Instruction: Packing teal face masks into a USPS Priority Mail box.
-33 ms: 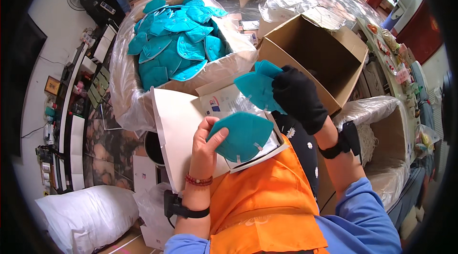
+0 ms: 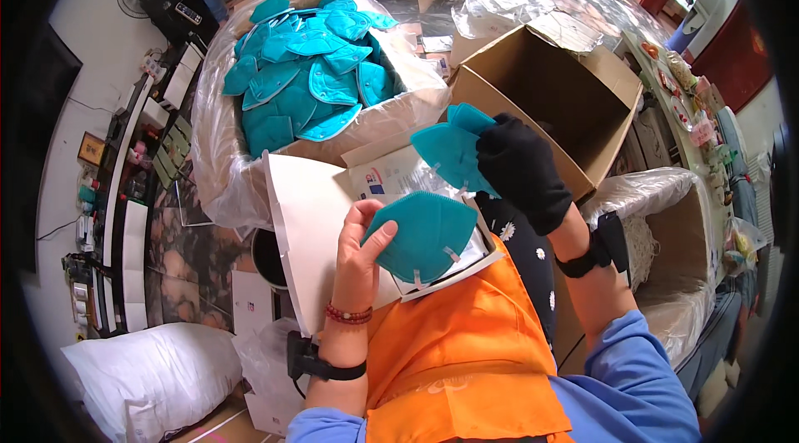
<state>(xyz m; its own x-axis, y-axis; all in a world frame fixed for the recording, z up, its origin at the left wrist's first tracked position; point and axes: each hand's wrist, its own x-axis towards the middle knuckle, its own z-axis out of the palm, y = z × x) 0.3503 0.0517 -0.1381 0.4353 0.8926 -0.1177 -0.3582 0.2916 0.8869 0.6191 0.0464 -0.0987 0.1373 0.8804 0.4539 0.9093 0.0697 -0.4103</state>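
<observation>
My bare left hand grips a teal folded face mask by its left edge, thumb on top. Small pale tabs stick out along the mask's lower right edge. A black glove covers my right hand, which is closed on more teal masks, seemingly two or more overlapping; the glove hides their right side. Under the left mask lies an open white carton with its lid spread to the left. Inside it, printed white packets partly show.
Beyond the carton, a plastic-lined box holds a heap of teal masks. An open brown cardboard box stands far right. Nearer right, a lined box contains pale stringy material. A stuffed white sack lies at lower left.
The mask in my left hand has risen very slightly and tilted a little. The masks in my right hand have shifted slightly to the right.
</observation>
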